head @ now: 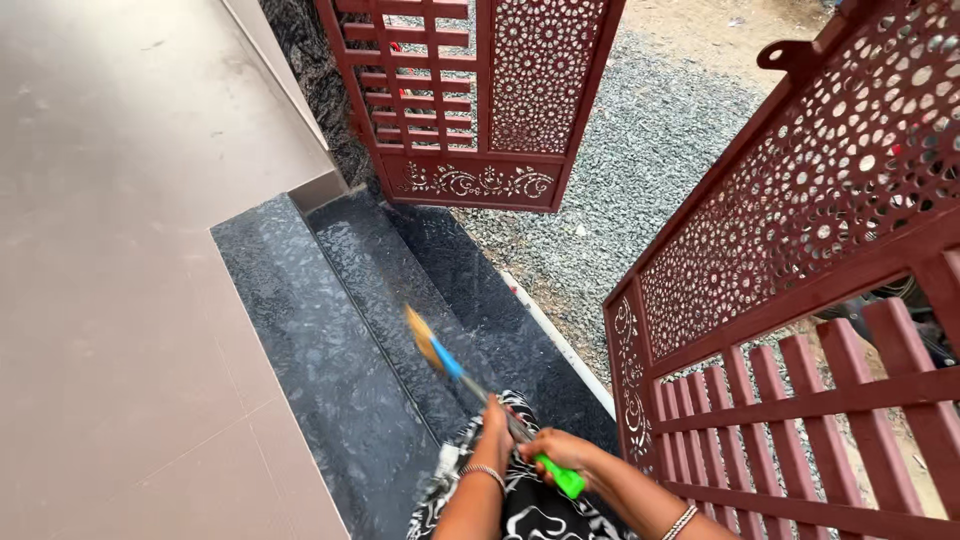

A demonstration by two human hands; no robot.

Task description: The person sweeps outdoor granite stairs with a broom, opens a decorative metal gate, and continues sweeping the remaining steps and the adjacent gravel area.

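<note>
My arms are bare, no sleeves showing. A thin silver bangle (484, 470) circles my left wrist, and a beaded silver bangle (681, 520) my right. Below them my dress (530, 505) is black with white swirling patterns.

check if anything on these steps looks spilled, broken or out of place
Nothing stands out. The dark stone steps show no spill or breakage, and both red gate leaves stand open and look intact. The left hand and right hand grip a broom handle; its brush end is only blurred.
</note>
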